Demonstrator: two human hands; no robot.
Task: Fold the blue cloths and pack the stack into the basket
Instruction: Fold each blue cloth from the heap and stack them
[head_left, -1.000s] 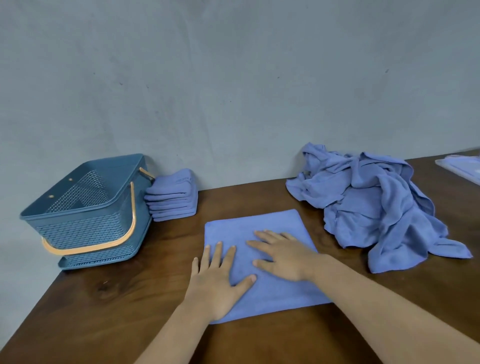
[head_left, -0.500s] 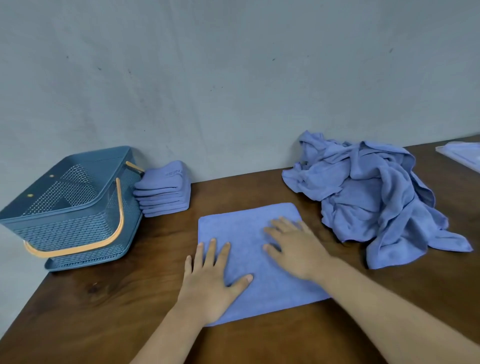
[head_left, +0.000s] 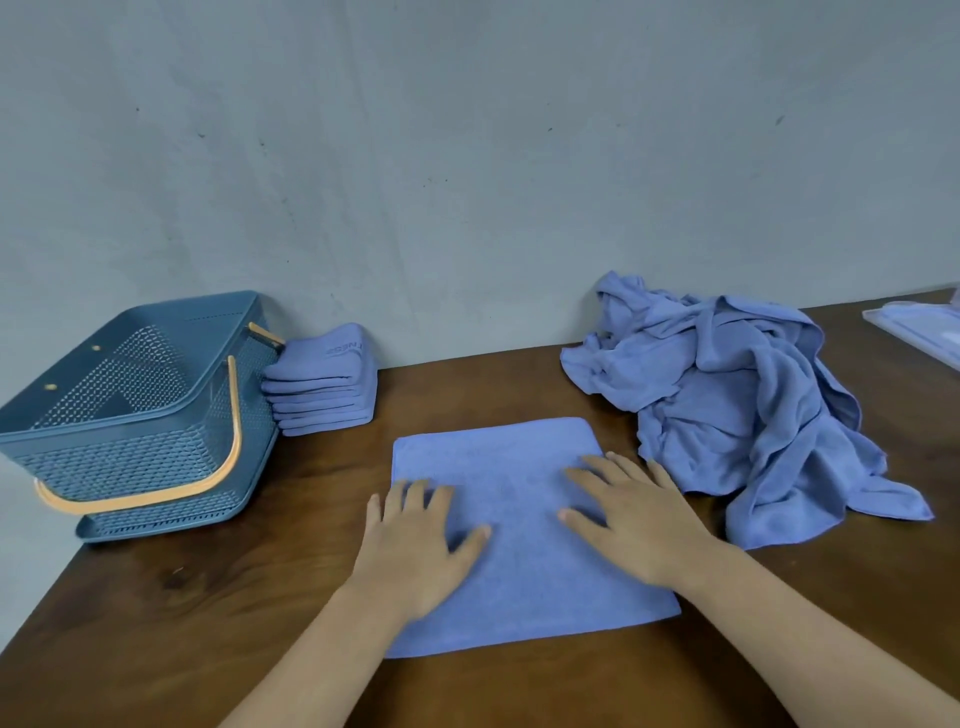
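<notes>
A blue cloth (head_left: 514, 483) lies flat as a square on the brown table in front of me. My left hand (head_left: 415, 545) presses flat on its left edge, fingers spread. On the cloth's right half rests my right hand (head_left: 634, 519), also flat with straight fingers. A stack of several folded blue cloths (head_left: 322, 382) stands by the wall, right beside the blue basket (head_left: 156, 457) with an orange handle at the table's left end. At the right, a heap of unfolded blue cloths (head_left: 737, 405) lies crumpled.
The grey wall runs along the table's far edge (head_left: 467, 358). The table's left edge slants just below the basket. A flat pale packet (head_left: 914, 332) lies at the far right edge of view.
My right hand has slid to the right across the cloth, away from my left hand. The left hand has shifted slightly left. The view has tilted down a little.
</notes>
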